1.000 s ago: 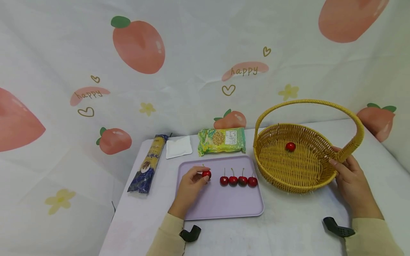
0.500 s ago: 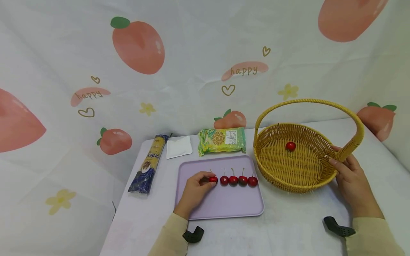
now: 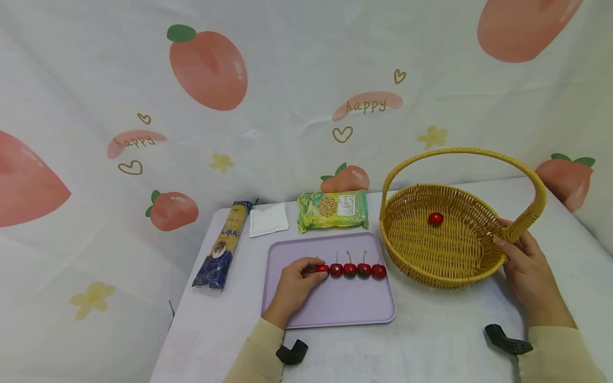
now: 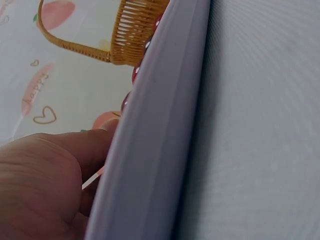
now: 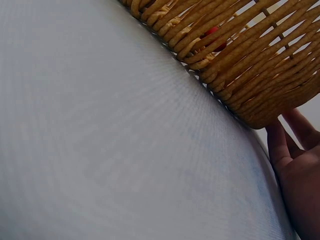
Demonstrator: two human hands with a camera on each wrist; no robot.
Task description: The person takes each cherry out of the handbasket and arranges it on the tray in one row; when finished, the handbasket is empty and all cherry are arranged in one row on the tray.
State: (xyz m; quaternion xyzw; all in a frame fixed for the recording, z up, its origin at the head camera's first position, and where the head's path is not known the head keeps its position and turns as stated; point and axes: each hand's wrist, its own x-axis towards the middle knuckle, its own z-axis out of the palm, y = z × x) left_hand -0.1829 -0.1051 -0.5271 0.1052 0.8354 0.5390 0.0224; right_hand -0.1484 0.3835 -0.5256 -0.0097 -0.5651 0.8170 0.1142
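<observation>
My left hand (image 3: 298, 284) pinches a red cherry (image 3: 323, 269) between thumb and fingers over the lilac tray (image 3: 330, 308). That cherry is at the left end of a row of dark red cherries (image 3: 350, 270), stems pointing up. In the left wrist view the tray's edge hides the fingertips and most of the row. On the right, my right hand (image 3: 529, 276) grips the rim of a woven yellow basket (image 3: 445, 279) beside the base of its tall handle. Inside the basket lies a single red cherry (image 3: 436, 218).
Behind the tray lie a green and yellow food packet (image 3: 332, 211) and a white square packet (image 3: 268, 219). A long blue and gold packet (image 3: 223, 246) lies along the table's left side. A fruit-print cloth (image 3: 287, 106) hangs behind the table.
My left hand has moved right with its cherry, bringing it up to the left end of the row. My right hand and the basket have stayed in place.
</observation>
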